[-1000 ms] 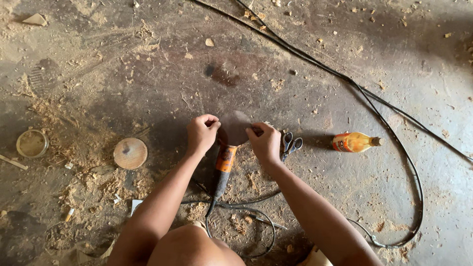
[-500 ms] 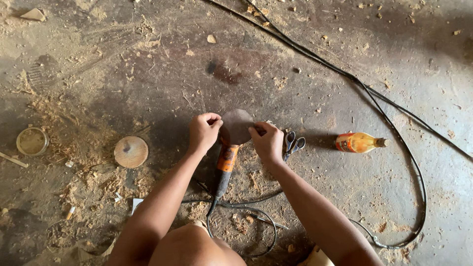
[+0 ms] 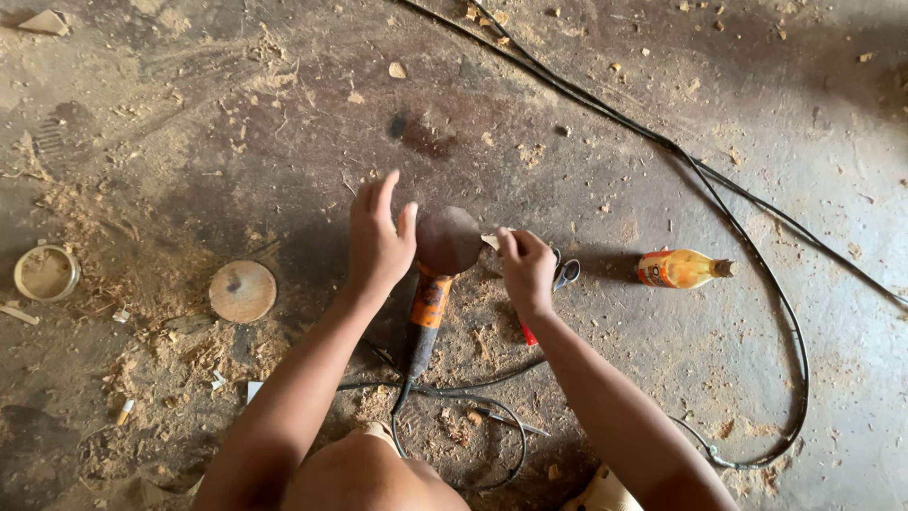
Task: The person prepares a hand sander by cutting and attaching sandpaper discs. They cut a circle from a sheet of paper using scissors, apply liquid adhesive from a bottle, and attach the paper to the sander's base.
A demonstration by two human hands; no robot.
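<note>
one grinder (image 3: 430, 303), one bottle (image 3: 679, 269), two round lids (image 3: 242, 290).

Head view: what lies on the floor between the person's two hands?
In the head view, a round sanding disc on an orange angle grinder lies between the left hand and right hand; both hands touch or nearly touch the disc's edge.

The floor (image 3: 586, 123) is bare, grey-brown concrete, stained dark in patches and covered with dust, sawdust and wood chips, densest at the left. Black cables (image 3: 757, 246) run from the top edge to the right and loop back toward the lower centre; a round wooden disc (image 3: 242, 290), a small round tin (image 3: 45, 273) and a yellow bottle (image 3: 676, 269) lying on its side rest on the floor. Light is warm and uneven, with shadow along the lower left and the upper right corner.
</note>
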